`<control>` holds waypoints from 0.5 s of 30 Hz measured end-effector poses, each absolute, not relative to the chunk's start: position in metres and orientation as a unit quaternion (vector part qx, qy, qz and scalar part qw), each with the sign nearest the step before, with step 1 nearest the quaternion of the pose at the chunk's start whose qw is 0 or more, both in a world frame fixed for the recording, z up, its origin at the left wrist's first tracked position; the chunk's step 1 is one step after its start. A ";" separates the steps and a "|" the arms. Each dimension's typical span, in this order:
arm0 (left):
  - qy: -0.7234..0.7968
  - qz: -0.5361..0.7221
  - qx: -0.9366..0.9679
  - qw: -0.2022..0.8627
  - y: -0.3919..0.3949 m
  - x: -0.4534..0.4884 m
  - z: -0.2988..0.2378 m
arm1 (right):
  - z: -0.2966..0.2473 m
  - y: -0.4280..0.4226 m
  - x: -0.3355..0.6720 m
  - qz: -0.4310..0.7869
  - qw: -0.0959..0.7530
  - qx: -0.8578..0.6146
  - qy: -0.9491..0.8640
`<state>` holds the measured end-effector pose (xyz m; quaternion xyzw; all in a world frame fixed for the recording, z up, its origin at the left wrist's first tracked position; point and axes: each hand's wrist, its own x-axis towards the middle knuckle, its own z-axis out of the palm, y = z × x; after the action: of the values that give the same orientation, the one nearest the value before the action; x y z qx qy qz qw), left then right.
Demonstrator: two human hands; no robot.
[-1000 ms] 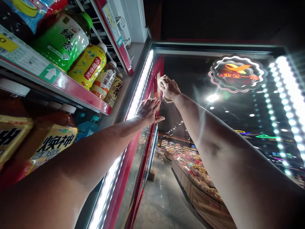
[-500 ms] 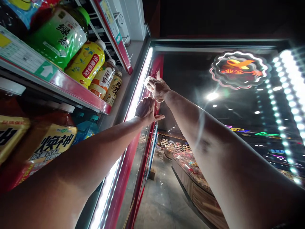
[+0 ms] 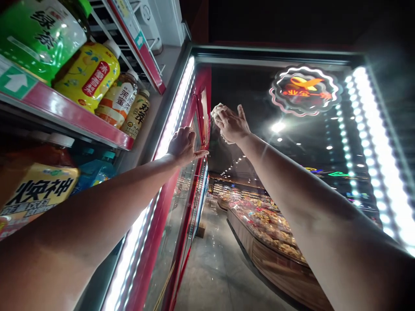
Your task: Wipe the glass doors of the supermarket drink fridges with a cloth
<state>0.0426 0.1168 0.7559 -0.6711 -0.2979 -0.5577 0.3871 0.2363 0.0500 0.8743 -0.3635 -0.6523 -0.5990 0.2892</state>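
My right hand [image 3: 234,125] presses a pale crumpled cloth [image 3: 218,110] flat to the inner side of the glass door [image 3: 246,93], its thumb raised away from the fingers. Lower and to the left, my left hand [image 3: 184,147] has its fingers curled at the door frame [image 3: 164,190], beside the bright light strip [image 3: 177,112]; its thumb sticks out to the right. The hidden fingertips leave the exact hold unclear. Both arms reach up and forward, and neither touches the drinks.
Shelves at left carry bottles, among them a green tea bottle [image 3: 42,39] and a yellow bottle [image 3: 89,77], behind a red shelf edge [image 3: 81,114]. A neon sign [image 3: 304,90] hangs at upper right. Through the glass show an aisle floor [image 3: 214,259] and a wooden display counter [image 3: 275,268].
My right hand has slid right with the cloth, off the frame side and onto the glass, its thumb now lifted. My left hand stays at the frame. The whole view has shifted slightly.
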 end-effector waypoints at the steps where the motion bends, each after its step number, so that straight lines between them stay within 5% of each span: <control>1: -0.293 -0.560 -0.671 0.388 0.119 0.043 0.756 | 0.877 0.046 0.247 -0.599 0.311 -0.373 -0.636; 6: -0.291 -0.561 -0.669 0.391 0.122 0.042 0.755 | 0.884 0.042 0.274 -0.577 0.438 -0.407 -0.556; 12: -0.308 -0.544 -0.673 0.394 0.119 0.042 0.754 | 0.868 0.021 0.287 -0.585 0.324 -0.385 -0.636; 15: -0.320 -0.534 -0.671 0.403 0.120 0.042 0.752 | 0.872 0.005 0.313 -0.588 0.338 -0.412 -0.608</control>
<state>0.0424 0.1200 0.7522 -0.6709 -0.3198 -0.5340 0.4031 0.3131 0.0046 0.8723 -0.4116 -0.6083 -0.5882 0.3384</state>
